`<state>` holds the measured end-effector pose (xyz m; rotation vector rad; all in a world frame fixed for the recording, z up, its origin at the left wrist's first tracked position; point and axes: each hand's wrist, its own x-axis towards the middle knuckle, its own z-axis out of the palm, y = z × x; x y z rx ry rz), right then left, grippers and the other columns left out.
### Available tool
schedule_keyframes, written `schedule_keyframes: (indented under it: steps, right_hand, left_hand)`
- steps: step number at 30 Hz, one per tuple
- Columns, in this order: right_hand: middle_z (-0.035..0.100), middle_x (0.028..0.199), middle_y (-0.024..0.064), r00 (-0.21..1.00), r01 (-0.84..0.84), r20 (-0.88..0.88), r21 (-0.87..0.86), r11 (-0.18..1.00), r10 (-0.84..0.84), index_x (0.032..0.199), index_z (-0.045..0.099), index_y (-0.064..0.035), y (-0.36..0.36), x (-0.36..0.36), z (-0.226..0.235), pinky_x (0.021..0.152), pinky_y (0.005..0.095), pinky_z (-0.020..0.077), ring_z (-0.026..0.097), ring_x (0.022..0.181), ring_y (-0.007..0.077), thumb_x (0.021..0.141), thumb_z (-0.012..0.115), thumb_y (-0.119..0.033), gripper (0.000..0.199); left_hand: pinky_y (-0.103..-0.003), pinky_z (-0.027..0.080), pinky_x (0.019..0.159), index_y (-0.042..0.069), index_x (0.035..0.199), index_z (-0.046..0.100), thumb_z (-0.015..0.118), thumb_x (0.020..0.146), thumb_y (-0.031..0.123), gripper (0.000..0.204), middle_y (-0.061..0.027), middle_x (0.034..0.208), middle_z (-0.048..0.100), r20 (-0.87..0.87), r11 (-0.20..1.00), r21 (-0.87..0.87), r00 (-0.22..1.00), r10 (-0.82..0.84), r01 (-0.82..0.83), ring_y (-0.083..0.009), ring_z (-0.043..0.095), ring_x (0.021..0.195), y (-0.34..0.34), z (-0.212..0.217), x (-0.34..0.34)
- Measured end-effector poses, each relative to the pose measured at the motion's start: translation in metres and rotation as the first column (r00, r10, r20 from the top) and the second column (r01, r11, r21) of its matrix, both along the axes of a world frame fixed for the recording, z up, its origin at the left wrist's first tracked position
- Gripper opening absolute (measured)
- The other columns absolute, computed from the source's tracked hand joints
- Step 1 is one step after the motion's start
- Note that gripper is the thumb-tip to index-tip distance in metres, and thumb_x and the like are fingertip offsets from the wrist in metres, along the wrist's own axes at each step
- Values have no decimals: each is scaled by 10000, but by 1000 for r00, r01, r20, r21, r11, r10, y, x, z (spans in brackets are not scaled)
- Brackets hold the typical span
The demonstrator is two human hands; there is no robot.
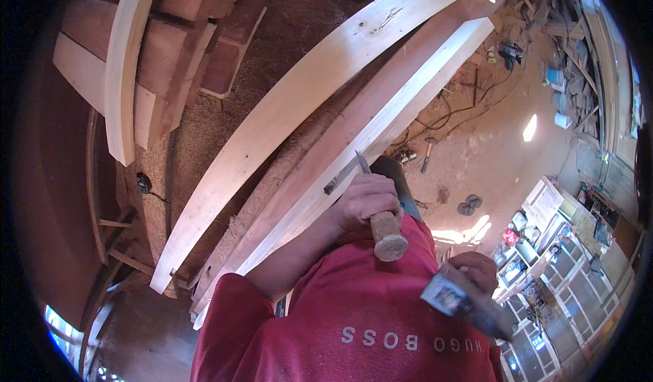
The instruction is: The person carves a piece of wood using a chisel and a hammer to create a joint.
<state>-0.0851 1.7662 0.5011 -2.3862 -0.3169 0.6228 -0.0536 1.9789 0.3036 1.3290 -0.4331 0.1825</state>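
My left hand (367, 197) is wrapped round a chisel (389, 238), its round wooden handle end facing me. The chisel's narrow metal blade (363, 162) points away, its tip over the pale edge of a long wooden beam (306, 206). A dark slot (340, 177) is cut into that edge just left of the blade. To the right, in front of my red shirt, my right hand (477, 270) is closed on a blocky mallet (469, 307). Motion smears the mallet, and its handle is mostly hidden. It is apart from the chisel.
A long curved board (292, 110) lies beyond the beam. Another pale timber (126, 69) rests on reddish planks at upper left. A hammer (427, 155) and dark cables (445, 113) lie on the floor. White-framed panels (564, 273) stand at right.
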Motion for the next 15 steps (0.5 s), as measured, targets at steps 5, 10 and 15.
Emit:
schedule_keyframes:
  steps: [5,10,15]
  right_hand:
    - [686,909,117,943,-321,72,-62,945,325,986,615,-98,-6,4,-22,659,426,536,689,769,306,765,657,-173,237]
    - [697,835,106,948,-318,31,-6,948,318,990,598,-62,3,17,12,611,410,517,697,757,293,728,680,-158,291]
    - [703,817,120,903,-416,156,82,906,400,1005,603,-41,11,22,12,593,408,493,694,749,304,748,662,-145,283]
  left_hand:
    - [-381,426,490,91,677,576,767,685,155,202,-59,636,541,-11,998,57,1000,-10,10,-256,568,553,3,3,0]
    - [-386,426,496,98,690,580,769,682,174,204,-62,645,545,8,999,23,1000,24,-24,-257,571,563,1,-5,-4]
    - [-383,423,497,105,697,580,774,674,181,210,-61,644,546,21,1000,-4,1000,13,-13,-255,572,564,-1,-10,-3]
